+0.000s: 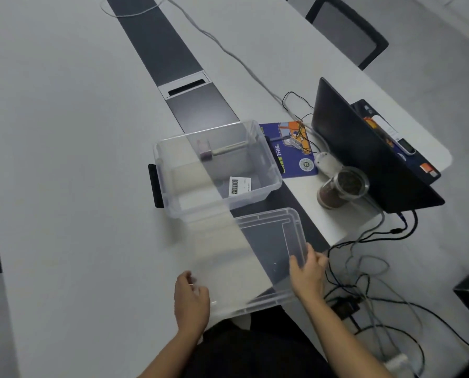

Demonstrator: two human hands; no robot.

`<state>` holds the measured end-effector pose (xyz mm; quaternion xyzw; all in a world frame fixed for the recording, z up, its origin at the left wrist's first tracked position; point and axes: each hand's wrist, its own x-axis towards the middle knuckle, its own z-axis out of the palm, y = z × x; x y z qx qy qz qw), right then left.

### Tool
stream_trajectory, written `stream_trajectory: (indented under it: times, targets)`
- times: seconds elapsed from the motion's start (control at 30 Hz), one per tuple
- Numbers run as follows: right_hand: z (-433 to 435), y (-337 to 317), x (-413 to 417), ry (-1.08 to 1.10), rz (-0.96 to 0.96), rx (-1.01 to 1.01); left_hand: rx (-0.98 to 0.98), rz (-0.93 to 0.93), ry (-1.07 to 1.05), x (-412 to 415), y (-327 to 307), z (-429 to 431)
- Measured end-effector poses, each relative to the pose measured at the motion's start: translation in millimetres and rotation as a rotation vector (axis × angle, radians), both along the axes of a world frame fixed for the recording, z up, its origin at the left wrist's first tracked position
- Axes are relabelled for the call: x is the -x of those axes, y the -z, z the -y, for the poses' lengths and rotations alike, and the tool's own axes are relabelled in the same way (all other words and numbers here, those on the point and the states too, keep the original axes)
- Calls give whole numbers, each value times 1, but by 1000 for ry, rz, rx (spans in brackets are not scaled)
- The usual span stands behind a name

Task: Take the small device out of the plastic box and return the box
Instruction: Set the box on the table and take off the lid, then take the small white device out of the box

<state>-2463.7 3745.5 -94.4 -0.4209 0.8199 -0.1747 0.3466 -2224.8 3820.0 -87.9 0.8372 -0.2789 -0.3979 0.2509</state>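
Both hands (307, 274) grip the clear lid (255, 257) by opposite edges, just before the open box (217, 167).

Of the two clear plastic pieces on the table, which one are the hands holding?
The flat lid, nearest the person: left hand and right hand grip its edges. The deep box sits beyond it, untouched.
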Motion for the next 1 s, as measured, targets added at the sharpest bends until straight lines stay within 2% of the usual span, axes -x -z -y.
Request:
stream_trajectory:
  times: [0.13,0.27,0.37,0.43,0.53,0.63,0.7,0.8,0.87,0.93,1.0]
  targets:
    - [10,8,4,-80,-11,-42,-78,12,108,-6,8,14]
    - [12,19,8,-301,-113,-143,-235,66,311,-7,15,19]
    - [12,22,10,-320,-116,-173,-240,58,330,-7,13,20]
    - [14,19,8,-269,-91,-143,-165,66,231,-9,8,25]
    - [21,0,-2,-159,-18,-5,83,279,134,-14,-16,43]
    - [46,-31,-16,-164,22,211,412,561,237,-21,-40,73]
    - [74,-51,-26,-231,23,336,485,681,361,-29,-48,97]
    - [122,-71,-46,-426,-13,466,333,758,575,-38,-48,126]
    - [155,-75,-59,-616,-58,486,177,719,673,-40,-43,137]
    - [187,-74,-73,-808,-74,363,82,701,701,-39,-36,141]
    - [215,-67,-87,-974,-108,158,65,747,689,-36,-30,142]
